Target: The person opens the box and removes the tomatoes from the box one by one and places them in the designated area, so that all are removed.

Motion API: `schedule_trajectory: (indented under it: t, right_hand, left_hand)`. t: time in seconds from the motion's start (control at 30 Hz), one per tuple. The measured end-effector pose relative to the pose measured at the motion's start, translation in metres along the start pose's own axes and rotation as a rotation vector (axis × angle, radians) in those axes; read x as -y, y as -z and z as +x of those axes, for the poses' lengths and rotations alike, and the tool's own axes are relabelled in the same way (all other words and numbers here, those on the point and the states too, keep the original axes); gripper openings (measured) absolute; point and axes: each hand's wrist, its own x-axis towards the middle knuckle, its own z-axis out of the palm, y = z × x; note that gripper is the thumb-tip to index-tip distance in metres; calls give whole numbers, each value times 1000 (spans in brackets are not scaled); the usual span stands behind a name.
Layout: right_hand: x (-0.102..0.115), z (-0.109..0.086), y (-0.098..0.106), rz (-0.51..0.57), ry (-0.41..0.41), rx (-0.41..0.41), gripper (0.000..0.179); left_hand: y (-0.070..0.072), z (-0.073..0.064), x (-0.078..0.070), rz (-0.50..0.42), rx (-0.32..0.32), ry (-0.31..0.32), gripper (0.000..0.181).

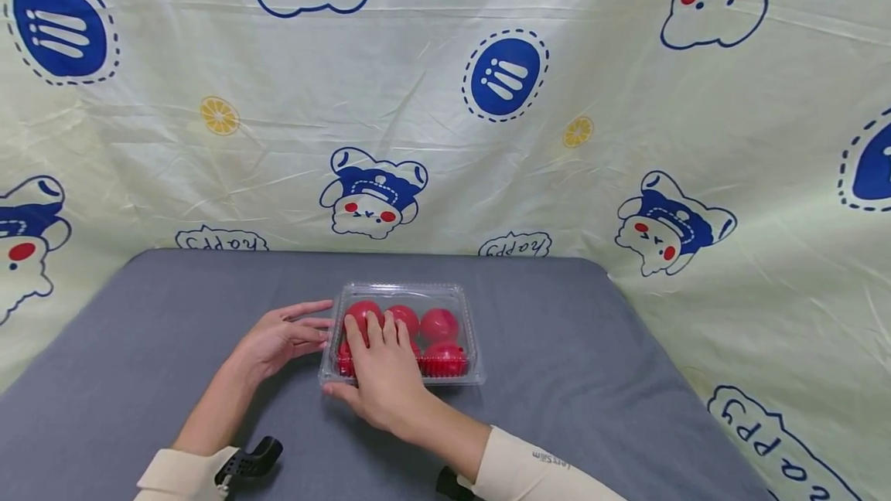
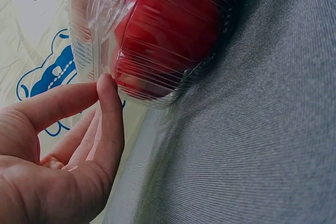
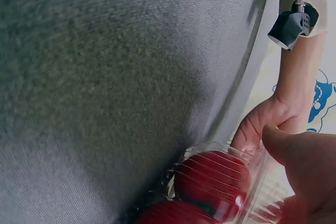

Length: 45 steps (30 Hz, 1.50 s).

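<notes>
A clear plastic clamshell box (image 1: 433, 294) sits on the table, its lid down over several red tomatoes (image 1: 440, 325). My right hand (image 1: 386, 381) lies across the lid, fingers straight and slightly spread, thumb by the front left corner. At the box's left side is my left hand (image 1: 287, 340). In the left wrist view, the thumb and index fingertips of the left hand (image 2: 68, 156) meet at the edge of the rim and pinch it. Ribbed plastic walls cover the tomatoes (image 3: 210, 182) in the right wrist view, with the right thumb (image 3: 281, 142) above them.
Grey cloth covers the table (image 1: 557, 377). Behind it hangs a pale printed curtain (image 1: 431, 99) with cartoon bears and blue ovals. Each wrist carries a black strap mount, the left one (image 1: 254, 461) lying just over the cloth.
</notes>
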Motion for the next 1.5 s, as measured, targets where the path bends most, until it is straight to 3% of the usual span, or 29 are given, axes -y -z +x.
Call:
schedule_trajectory:
  t: [0.37, 0.73, 1.23, 1.5]
  right_hand:
    - [-20, -3, 21, 246, 39, 44, 93]
    - [-48, -20, 38, 256, 3, 31, 93]
    - [-95, -28, 68, 223, -85, -71, 78]
    - [-116, -31, 77, 224, -108, -125, 68]
  left_hand:
    - [-2, 0, 0, -14, 10, 3, 62]
    - [-2, 1, 0, -39, 17, 15, 63]
    - [-3, -5, -4, -12, 27, 34, 62]
    - [-10, -3, -5, 46, -16, 36, 70]
